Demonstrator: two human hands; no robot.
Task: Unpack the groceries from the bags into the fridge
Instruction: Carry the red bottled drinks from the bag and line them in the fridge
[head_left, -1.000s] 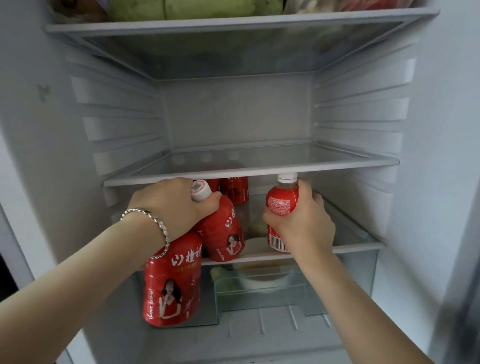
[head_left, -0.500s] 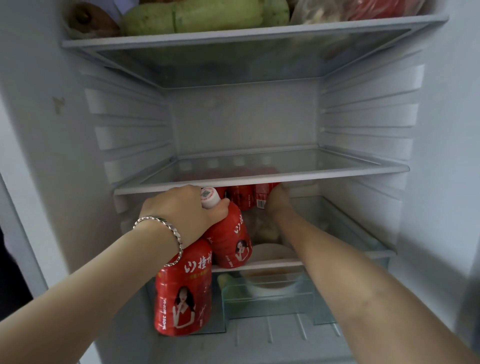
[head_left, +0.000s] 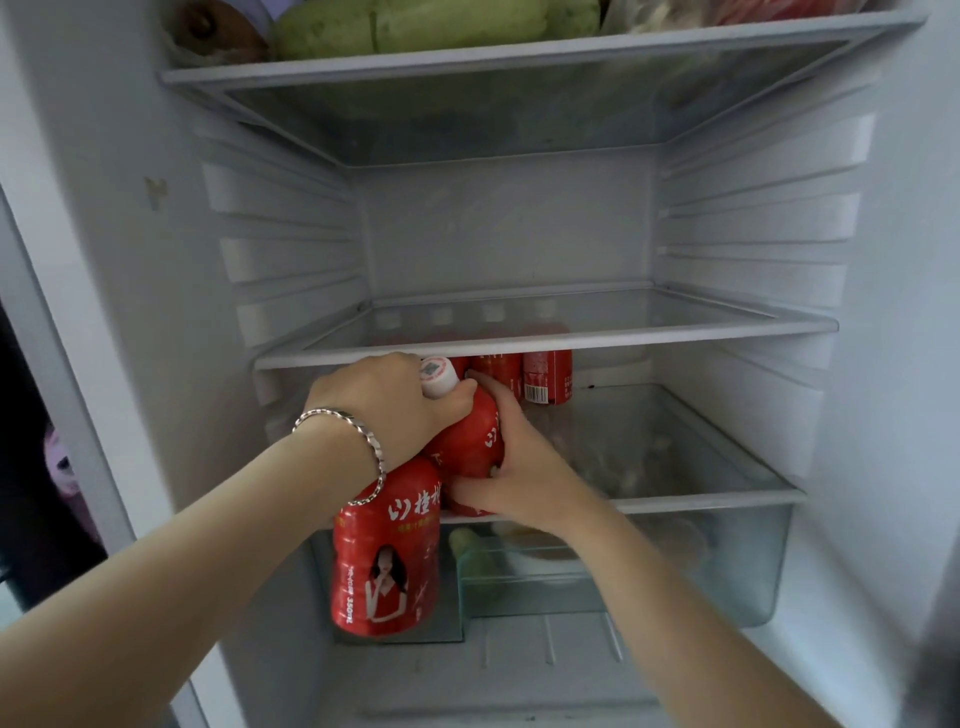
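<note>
Middle shelf (head_left: 675, 332) bare, wide open. Below it, red bottles (head_left: 545, 376) block far left; right side of lower shelf (head_left: 727, 501) free.

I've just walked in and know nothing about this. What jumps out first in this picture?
Bright red bottles against a pale fridge: the left hand grips two by their necks, a front bottle hanging before the shelf and a second bottle that the right hand is taking. More red bottles stand at the back, and green vegetables fill the top shelf.
</note>
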